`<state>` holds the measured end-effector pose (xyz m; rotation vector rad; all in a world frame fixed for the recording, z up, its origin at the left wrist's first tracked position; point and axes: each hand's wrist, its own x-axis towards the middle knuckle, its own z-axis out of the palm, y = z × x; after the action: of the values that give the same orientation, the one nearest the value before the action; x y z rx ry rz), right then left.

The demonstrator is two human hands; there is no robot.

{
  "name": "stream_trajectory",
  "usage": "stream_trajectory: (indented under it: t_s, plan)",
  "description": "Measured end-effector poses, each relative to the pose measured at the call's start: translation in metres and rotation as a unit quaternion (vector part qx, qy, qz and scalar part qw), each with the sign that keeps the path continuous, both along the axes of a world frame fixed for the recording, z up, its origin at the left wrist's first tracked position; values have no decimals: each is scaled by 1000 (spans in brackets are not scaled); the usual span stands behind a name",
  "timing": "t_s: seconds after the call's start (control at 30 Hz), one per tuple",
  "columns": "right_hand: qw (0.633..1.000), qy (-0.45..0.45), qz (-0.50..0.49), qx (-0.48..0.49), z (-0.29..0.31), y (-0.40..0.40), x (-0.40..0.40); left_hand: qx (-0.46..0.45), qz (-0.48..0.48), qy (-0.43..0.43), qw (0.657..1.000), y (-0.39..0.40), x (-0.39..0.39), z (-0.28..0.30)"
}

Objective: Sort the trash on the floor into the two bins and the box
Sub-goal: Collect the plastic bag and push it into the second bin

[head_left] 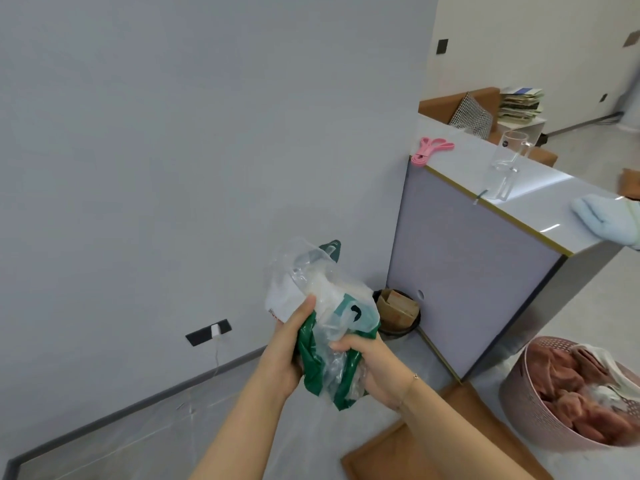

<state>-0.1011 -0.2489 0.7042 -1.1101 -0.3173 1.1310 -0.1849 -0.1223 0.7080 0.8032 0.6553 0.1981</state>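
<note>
Gripping a crumpled bundle of clear and green plastic bags [325, 327] mid-air, chest-front: left hand [287, 355] thumb curled up its side, right hand [374, 368] fingers curled round its lower part. Beyond, small black round bin [414, 325] holding cardboard sits in the wall–grey cabinet [474, 271] corner. Pink perforated basket [519, 403] and flat brown cardboard box [408, 455] crowd floor at right; bare grey floor [138, 438] left.

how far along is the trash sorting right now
Done so far: the black bin by the cabinet already holds cardboard pieces, and the pink basket holds reddish and white material. In hand: the left hand and right hand both grip a bundle of clear and green plastic bags. Left: dropping that bundle; the brown box shows only partly, contents unseen.
</note>
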Motion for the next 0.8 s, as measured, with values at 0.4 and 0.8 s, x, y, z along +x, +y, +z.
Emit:
stream_trajectory:
  t_s: [0.4, 0.8]
  plan:
    - [990, -108, -22, -82, -42, 4, 107, 30, 115, 118, 986, 13, 128, -21]
    - [954, -113, -124, -246, -131, -9, 266, 108, 77, 196, 972, 87, 285, -109]
